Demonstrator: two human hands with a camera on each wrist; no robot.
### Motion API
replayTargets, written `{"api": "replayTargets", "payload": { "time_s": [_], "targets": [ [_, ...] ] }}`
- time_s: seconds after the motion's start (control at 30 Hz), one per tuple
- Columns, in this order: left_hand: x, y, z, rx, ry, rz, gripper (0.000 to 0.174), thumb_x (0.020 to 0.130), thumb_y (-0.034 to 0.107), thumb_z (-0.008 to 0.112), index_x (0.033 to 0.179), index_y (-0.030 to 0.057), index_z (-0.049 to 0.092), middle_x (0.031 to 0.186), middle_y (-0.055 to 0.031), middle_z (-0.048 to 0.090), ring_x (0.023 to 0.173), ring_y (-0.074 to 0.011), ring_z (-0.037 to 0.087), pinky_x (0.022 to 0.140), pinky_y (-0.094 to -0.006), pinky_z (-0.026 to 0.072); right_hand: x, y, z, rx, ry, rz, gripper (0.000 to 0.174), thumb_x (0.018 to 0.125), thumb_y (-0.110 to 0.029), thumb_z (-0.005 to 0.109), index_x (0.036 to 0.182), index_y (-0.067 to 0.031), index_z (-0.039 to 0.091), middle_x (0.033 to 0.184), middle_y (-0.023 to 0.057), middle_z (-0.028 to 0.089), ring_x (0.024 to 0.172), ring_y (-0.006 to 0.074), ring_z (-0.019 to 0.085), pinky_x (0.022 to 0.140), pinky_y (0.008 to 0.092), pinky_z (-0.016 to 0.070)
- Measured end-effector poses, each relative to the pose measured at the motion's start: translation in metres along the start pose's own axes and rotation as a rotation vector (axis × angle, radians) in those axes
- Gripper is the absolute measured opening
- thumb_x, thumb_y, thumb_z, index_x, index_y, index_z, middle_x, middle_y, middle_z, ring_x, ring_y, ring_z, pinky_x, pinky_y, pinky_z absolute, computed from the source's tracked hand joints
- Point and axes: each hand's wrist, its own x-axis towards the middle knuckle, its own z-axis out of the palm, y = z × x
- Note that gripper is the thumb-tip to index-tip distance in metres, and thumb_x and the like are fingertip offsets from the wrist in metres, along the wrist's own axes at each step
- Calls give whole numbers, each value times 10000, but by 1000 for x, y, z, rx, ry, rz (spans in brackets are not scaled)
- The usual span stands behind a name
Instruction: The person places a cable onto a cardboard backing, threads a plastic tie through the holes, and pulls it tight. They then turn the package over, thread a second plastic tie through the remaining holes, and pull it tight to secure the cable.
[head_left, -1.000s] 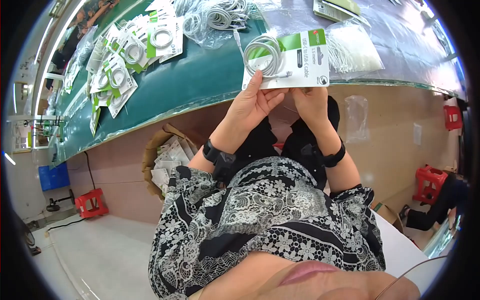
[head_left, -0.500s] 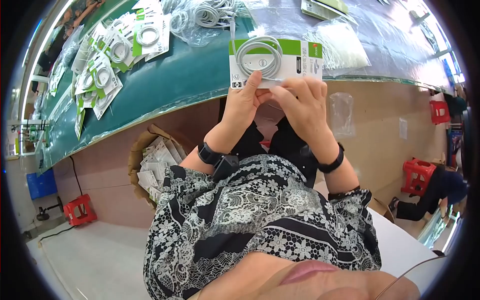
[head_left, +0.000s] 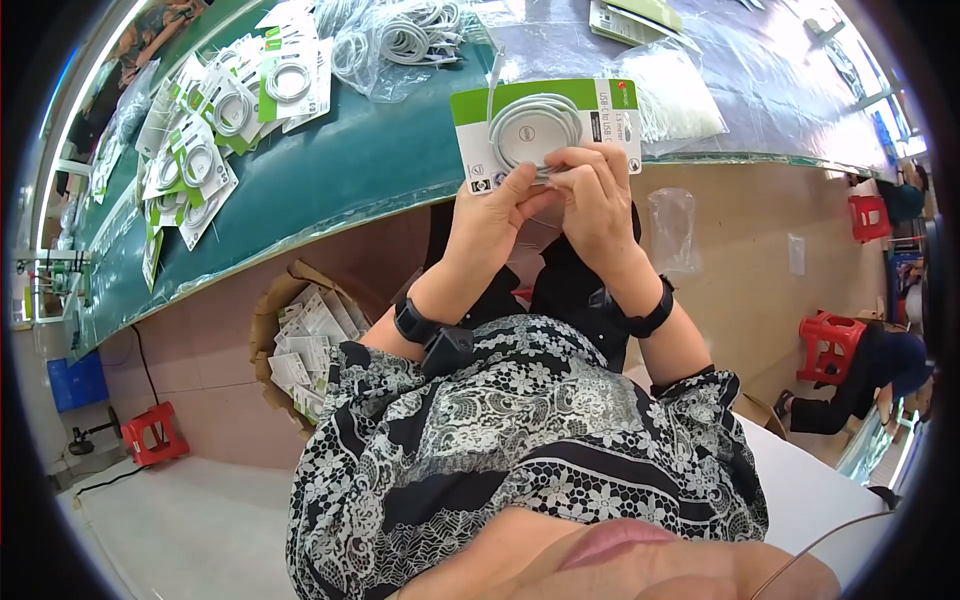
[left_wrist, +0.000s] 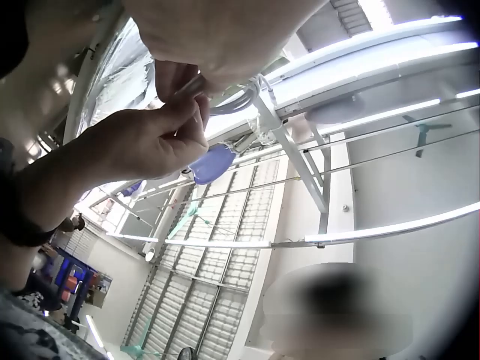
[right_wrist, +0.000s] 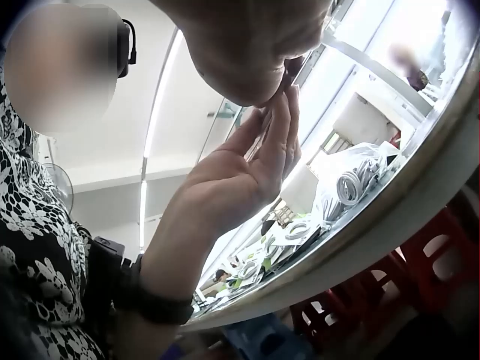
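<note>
Coil (head_left: 536, 101) has slid rightward along the card (head_left: 472, 140), upper centre of the frame. Card's long axis runs left to right; left hand (head_left: 484, 222) grips its lower-left edge, right hand (head_left: 602, 208) pinches the coil's lower edge, coil just above both grips.

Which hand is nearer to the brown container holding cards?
Left. In the head view, the left hand, gripping the packaging card, is above and right of the container; the right hand is farther right, at the cable.
</note>
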Motion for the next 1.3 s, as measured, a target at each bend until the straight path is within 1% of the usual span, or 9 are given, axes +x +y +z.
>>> {"api": "replayTargets", "payload": {
  "time_s": [0.2, 0.3, 0.43, 0.6, 0.87, 0.97, 1.0, 1.1, 1.3],
  "targets": [
    [-5, -10, -1, 453, 57, 339, 233, 859, 29, 651, 1082, -21, 606, 1083, -128, 632, 921, -249, 661, 793, -321, 557, -7, -4, 1, 54, 99, 41, 156, 740, 32, 645, 830, -62, 560, 998, 88, 627, 921, 296, 545, 803, 367, 444],
    [-7, 3, 0, 1094, -61, 746, 281, 761, 8, 706, 1035, -8, 645, 1054, -157, 636, 938, -294, 662, 797, -318, 552, -9, -3, -2, 6, 113, 37, 184, 727, 11, 628, 904, -24, 593, 1003, 114, 610, 914, 297, 536, 786, 385, 452],
    [2, 20, 13, 1100, -334, 1169, 355, 709, 13, 710, 1060, 13, 652, 1062, -181, 624, 975, -323, 655, 800, -329, 558, -15, 0, 1, -78, 197, -80, 317, 811, -180, 692, 1076, -40, 586, 1113, 138, 594, 984, 289, 551, 838, 396, 454],
    [3, 32, 14, 1174, -381, 1214, 353, 728, 17, 698, 1077, 13, 649, 1098, -180, 615, 1014, -325, 646, 816, -347, 558, -6, -15, -6, -87, 229, -142, 272, 750, -70, 674, 1003, -2, 598, 1054, 153, 602, 971, 351, 565, 806, 439, 471],
    [1, 47, 23, 1228, -513, 1294, 377, 711, 3, 713, 1080, -6, 637, 1127, -200, 598, 1028, -349, 636, 826, -359, 558, -26, -26, -8, 808, 37, 684, 377, 838, -118, 641, 1177, 21, 550, 1169, 158, 572, 1130, 317, 546, 922, 405, 471],
    [-1, 39, 30, 1044, -456, 1265, 358, 722, -2, 715, 1070, -10, 633, 1135, -221, 588, 1042, -344, 630, 838, -355, 556, -14, -51, -30, 1797, 275, 1128, 444, 895, -120, 593, 1300, 12, 469, 1310, 149, 487, 1215, 258, 496, 956, 352, 461],
    [-3, 37, 32, 1045, -465, 1265, 358, 722, -2, 715, 1070, -10, 633, 1135, -221, 588, 1042, -344, 630, 838, -355, 556, -16, -54, -33, 1799, 283, 1124, 444, 895, -120, 593, 1300, 12, 469, 1310, 149, 487, 1215, 258, 496, 956, 352, 461],
    [-11, 33, 37, 968, -409, 1170, 336, 732, -6, 715, 1057, -13, 631, 1140, -237, 580, 1046, -342, 626, 856, -355, 552, -25, -60, -45, 1181, -321, 727, 503, 936, -120, 535, 1397, -23, 360, 1403, 149, 393, 1312, 264, 396, 1048, 358, 384],
    [-11, 27, 33, 938, -474, 1183, 352, 721, -4, 720, 1063, -6, 635, 1142, -230, 580, 1046, -338, 625, 862, -357, 549, -21, -69, -55, 946, -292, 650, 393, 991, -161, 433, 1344, 9, 403, 1320, 143, 508, 1199, 235, 515, 1007, 391, 421]
  ]
}}
